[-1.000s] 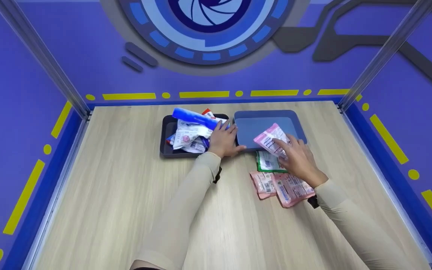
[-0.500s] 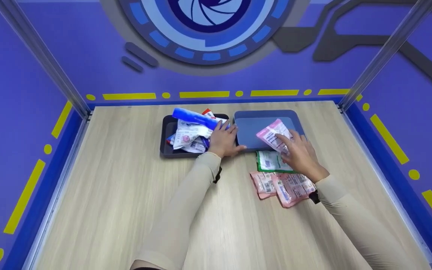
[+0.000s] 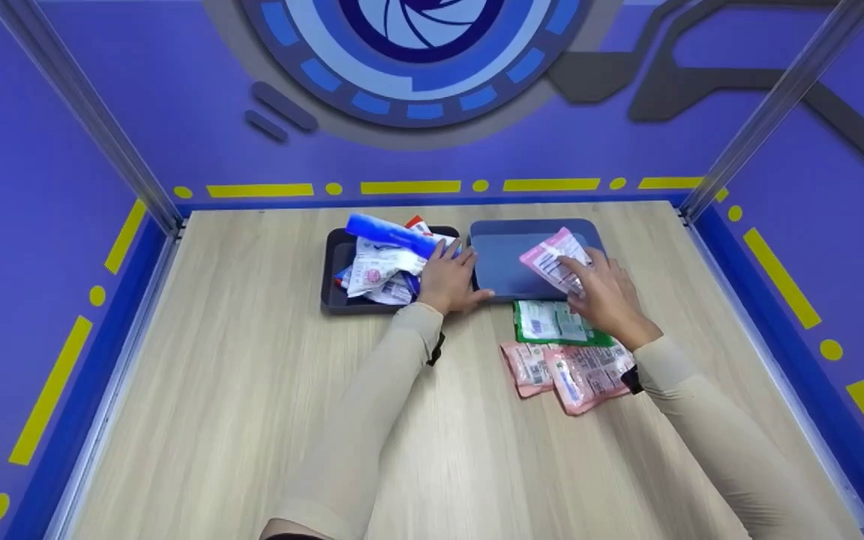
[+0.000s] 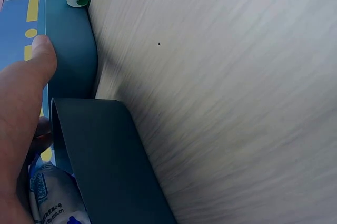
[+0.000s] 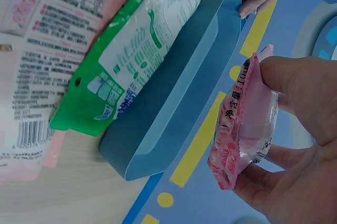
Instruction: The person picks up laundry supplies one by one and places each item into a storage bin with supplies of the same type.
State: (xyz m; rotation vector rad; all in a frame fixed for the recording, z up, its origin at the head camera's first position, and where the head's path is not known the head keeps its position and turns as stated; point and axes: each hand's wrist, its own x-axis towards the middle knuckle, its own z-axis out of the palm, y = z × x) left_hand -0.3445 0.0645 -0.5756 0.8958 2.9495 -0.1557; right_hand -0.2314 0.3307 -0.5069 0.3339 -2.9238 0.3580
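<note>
My right hand (image 3: 603,298) pinches a small pink-and-white packet (image 3: 556,259) between thumb and fingers, above the blue-grey tray (image 3: 496,259). Roses and black print show on the packet's side in the right wrist view. My left hand (image 3: 451,281) rests over the right edge of the dark tray (image 3: 331,281), fingers extended across the end of a blue-and-white tube-shaped pack (image 3: 391,234). Its thumb (image 4: 44,55) reaches out beside the blue-grey tray's rim. Under the blue pack, a white packet (image 3: 372,274) lies among other packets, partly hidden.
In front of the blue-grey tray lies a green-edged pouch (image 3: 552,322), its back edge against the tray. Two pink pouches sit nearer me, a larger one (image 3: 589,379) and a smaller one (image 3: 528,367). Purple panels (image 3: 432,161) wall the wooden table (image 3: 237,390).
My right hand has moved slightly away from me with the pink packet, further over the blue-grey tray, uncovering more of the green-edged pouch. The left hand has stayed put.
</note>
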